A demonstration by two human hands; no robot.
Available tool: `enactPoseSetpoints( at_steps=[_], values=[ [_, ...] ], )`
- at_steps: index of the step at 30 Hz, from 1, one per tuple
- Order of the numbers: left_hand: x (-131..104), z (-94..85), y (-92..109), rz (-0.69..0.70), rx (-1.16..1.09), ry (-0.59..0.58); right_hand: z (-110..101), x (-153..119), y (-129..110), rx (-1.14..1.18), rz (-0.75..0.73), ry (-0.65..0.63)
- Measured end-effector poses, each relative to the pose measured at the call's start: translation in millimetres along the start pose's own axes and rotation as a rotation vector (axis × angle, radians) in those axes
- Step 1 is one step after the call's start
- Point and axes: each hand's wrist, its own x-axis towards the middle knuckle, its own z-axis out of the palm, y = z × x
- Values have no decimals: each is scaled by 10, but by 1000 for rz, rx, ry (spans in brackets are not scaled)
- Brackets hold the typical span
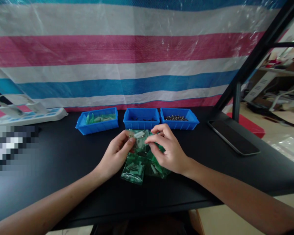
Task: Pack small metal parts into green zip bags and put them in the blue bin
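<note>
Between my hands is a small clear plastic bag (141, 143) with a pale, whitish piece (138, 134) at its top. The thumb and fingers of my left hand (119, 148) are closed on the bag's left side. My right hand (168, 148) has its thumb and index finger pinched together at the bag's right edge, with the other fingers curled above. Below the hands, several green plastic bags (133, 169) lie on the black table, with slim pale pieces visible inside. My right hand partly covers this pile.
Behind the hands stand a left blue bin (98, 127) with green bags, a middle blue bin (141, 124) with a few dark pieces, and a right blue bin (180, 125) with small metal parts. A phone (232, 137) lies right; a power strip (46, 117) sits left.
</note>
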Motion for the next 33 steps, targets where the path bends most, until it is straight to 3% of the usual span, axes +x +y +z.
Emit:
enactPoseSetpoints(
  at_steps=[4, 8, 11, 18, 24, 33],
  values=[
    [11, 36, -46, -6, -46, 55, 16, 19, 35, 144, 204, 11],
    [-12, 56, -77, -16, -46, -21, 67, 25, 64, 364, 433, 79],
    [-27, 41, -83, 6, 12, -33, 89, 29, 48, 414, 500, -4],
    [-15, 15, -89, 21, 97, -23, 86, 18, 7, 444, 518, 28],
    [-26, 39, -134, 121, 2, 40, 85, 30, 32, 451, 526, -14],
    [-51, 31, -156, 146, -68, -23, 92, 27, 12, 373, 446, 6]
  ],
)
